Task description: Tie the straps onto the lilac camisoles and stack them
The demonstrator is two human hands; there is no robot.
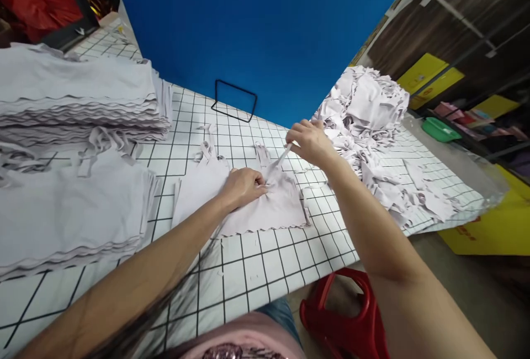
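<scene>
A pale strapped top (269,212) lies in front of me on the grid-patterned table cover (281,268). My left hand (245,185) rests on it, fingers closed on its cloth near the upper edge. Between the fingers of my right hand (310,141) is the end of a fabric strap (284,156), which runs taut and slanting down to the top. Another pale piece (199,182) with loops at its upper edge lies partly under my left hand and forearm.
Stacks of similar cloth pieces (74,80) (70,215) fill the left side. A heap of pale fabric scraps (368,105) covers the right. A blue panel (256,27) rises behind the table. Below the front edge is a red plastic stool (351,326); yellow boxes (492,221) stand at right.
</scene>
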